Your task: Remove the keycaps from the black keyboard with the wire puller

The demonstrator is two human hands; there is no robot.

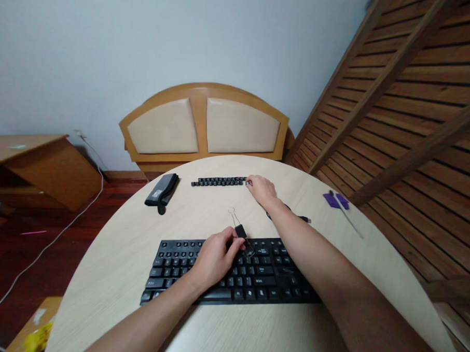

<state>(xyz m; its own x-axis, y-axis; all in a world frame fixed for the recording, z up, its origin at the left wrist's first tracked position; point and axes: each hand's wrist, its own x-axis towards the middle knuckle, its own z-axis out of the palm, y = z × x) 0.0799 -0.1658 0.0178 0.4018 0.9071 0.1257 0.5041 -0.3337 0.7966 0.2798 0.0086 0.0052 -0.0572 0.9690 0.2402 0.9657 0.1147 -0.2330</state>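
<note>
A black keyboard (263, 294) lies on the round table, with several keys gone from its upper rows. Over its upper middle, my left hand (217, 254) pinches a wire keycap puller (241, 231) by its black handle; wire loops stick out at both ends. Farther back, loose black keycaps (219, 182) stand lined up in rows. At the right end of these rows, my right hand (262, 189) has its fingertips closed on a small keycap (248, 182) touching the tabletop. My right forearm covers part of the keyboard's right side.
A dark folded pouch (162, 190) lies at the table's back left. A black USB cable (305, 219) runs behind my right forearm. On the right are a purple cloth (331, 200) and a thin white-handled brush (349, 220). A headboard (203, 123) stands beyond the table (117, 259).
</note>
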